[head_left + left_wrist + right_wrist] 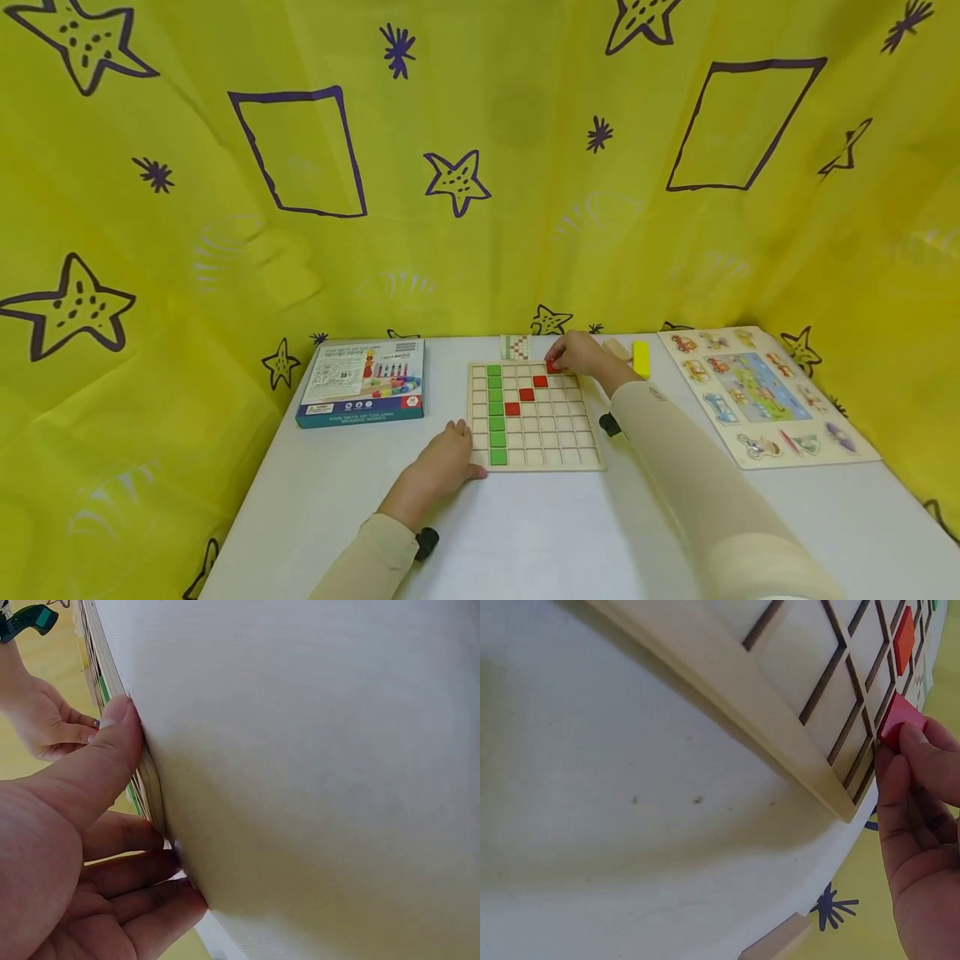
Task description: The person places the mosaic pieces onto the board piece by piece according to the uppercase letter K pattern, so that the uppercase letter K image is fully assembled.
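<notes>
A square wooden grid board point(551, 457) lies on the white table. Green square tiles point(497, 422) fill its second column from the left. Several red square tiles point(527, 394) step diagonally up to the right. At the far edge, my right hand point(581, 354) pinches a red tile point(901, 720) between thumb and fingers, over a cell in the top row. My left hand point(444, 460) grips the board's near left corner, thumb on the front edge and fingers along the left side. The left wrist view shows the thumb point(112, 746) against the board's edge; the fingertips are partly hidden.
Behind the board is a small pattern card point(516, 347). A yellow block point(641, 360) and a pale wooden piece point(617, 348) lie beyond my right wrist. On the left sits a boxed toy set point(363, 383); on the right, a picture puzzle board point(765, 400). A yellow curtain point(510, 250) surrounds the table.
</notes>
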`<state>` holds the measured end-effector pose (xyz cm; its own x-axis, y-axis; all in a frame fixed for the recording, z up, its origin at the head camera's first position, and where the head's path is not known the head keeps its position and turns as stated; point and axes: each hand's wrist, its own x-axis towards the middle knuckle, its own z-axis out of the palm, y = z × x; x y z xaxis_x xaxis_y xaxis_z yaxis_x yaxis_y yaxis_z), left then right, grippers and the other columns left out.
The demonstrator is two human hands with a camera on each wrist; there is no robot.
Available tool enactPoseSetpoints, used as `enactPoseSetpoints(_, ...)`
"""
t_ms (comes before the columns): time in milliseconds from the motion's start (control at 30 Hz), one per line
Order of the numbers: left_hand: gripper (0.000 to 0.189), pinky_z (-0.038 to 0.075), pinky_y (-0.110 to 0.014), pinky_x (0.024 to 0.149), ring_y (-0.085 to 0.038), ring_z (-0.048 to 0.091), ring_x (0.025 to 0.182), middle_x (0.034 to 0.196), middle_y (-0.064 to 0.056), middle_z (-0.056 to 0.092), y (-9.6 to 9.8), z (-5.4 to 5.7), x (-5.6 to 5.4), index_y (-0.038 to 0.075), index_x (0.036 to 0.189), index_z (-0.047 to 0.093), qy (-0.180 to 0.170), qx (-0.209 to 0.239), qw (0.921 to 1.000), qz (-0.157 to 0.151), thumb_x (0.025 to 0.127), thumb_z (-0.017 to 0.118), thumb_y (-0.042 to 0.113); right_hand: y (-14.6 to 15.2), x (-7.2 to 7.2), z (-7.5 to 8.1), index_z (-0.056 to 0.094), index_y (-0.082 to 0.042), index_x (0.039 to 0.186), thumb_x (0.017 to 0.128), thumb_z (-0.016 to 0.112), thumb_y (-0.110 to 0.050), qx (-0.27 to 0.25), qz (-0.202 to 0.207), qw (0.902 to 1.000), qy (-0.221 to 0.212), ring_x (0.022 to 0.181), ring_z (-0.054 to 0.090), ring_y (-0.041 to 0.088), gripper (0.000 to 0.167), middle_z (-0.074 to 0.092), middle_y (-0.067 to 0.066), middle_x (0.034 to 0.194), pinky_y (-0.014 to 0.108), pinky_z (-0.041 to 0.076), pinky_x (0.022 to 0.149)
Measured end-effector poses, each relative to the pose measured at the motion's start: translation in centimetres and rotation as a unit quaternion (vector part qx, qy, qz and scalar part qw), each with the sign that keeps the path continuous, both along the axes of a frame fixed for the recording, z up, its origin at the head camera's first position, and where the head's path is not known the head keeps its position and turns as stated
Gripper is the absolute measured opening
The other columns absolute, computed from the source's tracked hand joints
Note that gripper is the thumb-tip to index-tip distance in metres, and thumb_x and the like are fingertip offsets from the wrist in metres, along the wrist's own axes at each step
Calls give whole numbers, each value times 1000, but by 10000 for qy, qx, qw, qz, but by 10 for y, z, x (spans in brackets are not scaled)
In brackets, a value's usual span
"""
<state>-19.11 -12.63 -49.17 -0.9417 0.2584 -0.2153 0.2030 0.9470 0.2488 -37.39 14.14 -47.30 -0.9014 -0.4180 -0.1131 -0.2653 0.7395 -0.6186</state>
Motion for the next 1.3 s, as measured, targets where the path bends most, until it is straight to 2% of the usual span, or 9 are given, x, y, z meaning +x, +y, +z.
enactPoseSetpoints(200, 89, 39, -45, 112, -41, 39, 141, 152, -28, 40, 2, 0, 0, -13, 147, 39, -42, 16, 10000, 27, 88, 75, 42, 3, -3, -6, 80, -3, 102, 93, 68, 0, 115, 38, 9995, 305, 108, 65, 32, 15, 74, 13, 107, 43, 55, 92)
enactPoseSetpoints(500, 87, 39, -45, 112, -41, 38, 142, 152, -27, 41, 3, -2, -1, -13, 146, 40, -76, 76, 9999, 38, 88, 76, 40, 3, -4, -15, 81, -3, 94, 91, 71, -1, 365, -49, 9976, 587, 104, 66, 33, 11, 74, 13, 103, 45, 55, 91)
enactPoseSetpoints(667, 87, 38, -46, 112, -41, 37, 142, 152, -28, 40, 3, -4, 3, -13, 147, 39, -165, 182, 9997, 84, 88, 76, 39, 5, 2, -22, 79, -2, 102, 95, 67, -2, 398, -8, 9973, 624, 113, 63, 36, 14, 73, 16, 110, 47, 51, 98)
enactPoseSetpoints(767, 87, 39, -47, 112, -42, 37, 142, 152, -28, 40, 3, -3, 5, -13, 146, 40, -199, 215, 9995, 69, 88, 76, 39, 8, 9, -24, 76, -1, 112, 98, 65, -5, 323, -26, 9977, 601, 114, 62, 36, 19, 71, 17, 115, 47, 51, 97)
enactPoseSetpoints(867, 87, 39, -46, 112, -42, 38, 141, 152, -28, 40, 4, -2, 5, -14, 146, 40, -182, 161, 9997, 48, 88, 76, 39, 13, 17, -18, 74, -1, 117, 100, 64, -10, 188, -109, 9979, 617, 107, 63, 32, 22, 71, 15, 115, 44, 54, 90)
enactPoseSetpoints(1067, 87, 40, -46, 111, -42, 40, 140, 151, -29, 41, 5, 3, 3, -14, 146, 40, -138, 101, 9998, 47, 88, 76, 40, 32, 34, 9, 76, -3, 109, 99, 66, -13, 31, -120, 9977, 674, 98, 64, 28, 18, 73, 11, 108, 42, 55, 84)
enactPoseSetpoints(1200, 87, 39, -46, 112, -42, 39, 141, 152, -29, 40, 4, 4, 1, -14, 146, 39, -168, 117, 9998, 65, 88, 75, 40, 53, 43, 20, 76, -1, 111, 98, 67, -14, -54, -87, 9987, 496, 89, 65, 23, 20, 73, 8, 104, 37, 56, 75)
enactPoseSetpoints(1300, 88, 38, -46, 112, -42, 38, 141, 153, -29, 39, 2, 3, 0, -13, 147, 38, -197, 110, 9997, 104, 88, 75, 40, 68, 48, 23, 75, 1, 111, 97, 68, -13, -93, -89, 9993, 357, 83, 66, 20, 20, 73, 7, 99, 34, 55, 71)
